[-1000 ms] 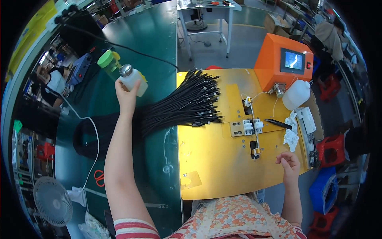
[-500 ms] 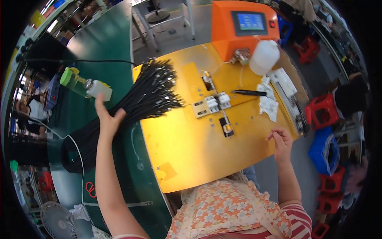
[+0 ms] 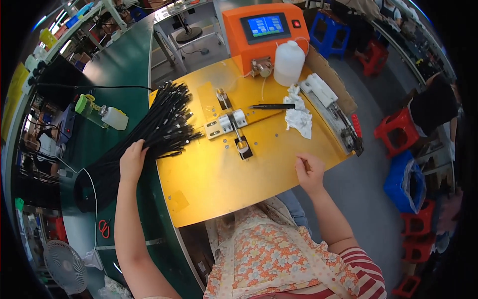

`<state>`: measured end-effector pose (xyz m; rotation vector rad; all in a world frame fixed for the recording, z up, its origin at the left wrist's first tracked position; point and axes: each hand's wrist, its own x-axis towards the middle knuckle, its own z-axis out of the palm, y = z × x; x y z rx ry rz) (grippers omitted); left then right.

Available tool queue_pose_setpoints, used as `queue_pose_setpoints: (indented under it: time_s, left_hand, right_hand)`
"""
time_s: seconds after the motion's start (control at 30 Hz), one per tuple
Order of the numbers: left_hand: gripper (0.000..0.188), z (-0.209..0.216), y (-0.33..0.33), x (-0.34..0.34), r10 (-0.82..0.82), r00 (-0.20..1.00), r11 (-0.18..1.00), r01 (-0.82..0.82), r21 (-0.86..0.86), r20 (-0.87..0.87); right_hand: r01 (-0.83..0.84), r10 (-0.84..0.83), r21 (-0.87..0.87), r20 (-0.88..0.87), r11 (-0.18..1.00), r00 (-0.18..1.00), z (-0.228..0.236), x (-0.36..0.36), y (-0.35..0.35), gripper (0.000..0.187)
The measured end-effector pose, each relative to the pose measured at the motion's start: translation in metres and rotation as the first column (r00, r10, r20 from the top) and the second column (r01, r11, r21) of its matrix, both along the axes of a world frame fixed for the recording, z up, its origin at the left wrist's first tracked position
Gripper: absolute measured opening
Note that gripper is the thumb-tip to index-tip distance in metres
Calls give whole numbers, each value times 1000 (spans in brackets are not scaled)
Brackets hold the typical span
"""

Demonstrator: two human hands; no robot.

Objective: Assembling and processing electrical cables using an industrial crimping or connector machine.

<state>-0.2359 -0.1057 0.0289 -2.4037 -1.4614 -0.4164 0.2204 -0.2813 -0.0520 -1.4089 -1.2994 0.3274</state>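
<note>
A thick bundle of black cables (image 3: 162, 117) lies from the green table onto the yellow work plate, its loose ends fanned out on the plate. My left hand (image 3: 132, 162) is closed at the bundle's near side, its fingertips pinching black cable there; how many strands is hidden. Above the plate's near right part, my right hand (image 3: 309, 173) is closed with the fingers curled in; whether anything small is inside does not show. Between the hands sits a small metal fixture with white rollers (image 3: 231, 121). Behind it lies a black pen-like tool (image 3: 272, 106), its end against a crumpled white tissue (image 3: 298, 118).
An orange machine with a screen (image 3: 264, 37) stands at the plate's back, beside a white plastic bottle (image 3: 289, 63). A metal rail assembly (image 3: 332, 109) lines the right edge. Left, the green table holds a green-lidded bottle (image 3: 89, 110), a small white bottle (image 3: 114, 118) and red-handled scissors (image 3: 103, 228).
My left hand has come down from above the bundle, going from spread fingers to a pinch on the cables. My right hand has moved left and curled more tightly. The view has shifted.
</note>
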Motion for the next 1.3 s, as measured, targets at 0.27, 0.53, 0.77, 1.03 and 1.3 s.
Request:
queue_pose_setpoints:
  time_s: [0.27,0.53,0.77,1.03,1.3]
  left_hand:
    - [44,-11,-3,16,278,959,960,-274,60,-59]
    - [28,-44,-30,33,30,912,965,-133,227,409]
    - [14,-43,-34,38,-8,889,965,-113,236,459]
    - [10,-41,-37,30,56,794,974,-178,143,606]
    - [12,-42,-36,26,55,792,976,-170,133,608]
  right_hand:
    - [-105,96,-62,-140,993,985,24,1,10,8]
    - [-113,69,102,358,988,931,112,17,150,12]
    - [-56,221,-345,460,937,860,144,0,227,18]
    - [10,220,-440,468,898,856,154,-4,253,21]
    - [124,185,-477,550,870,814,154,-11,268,16]
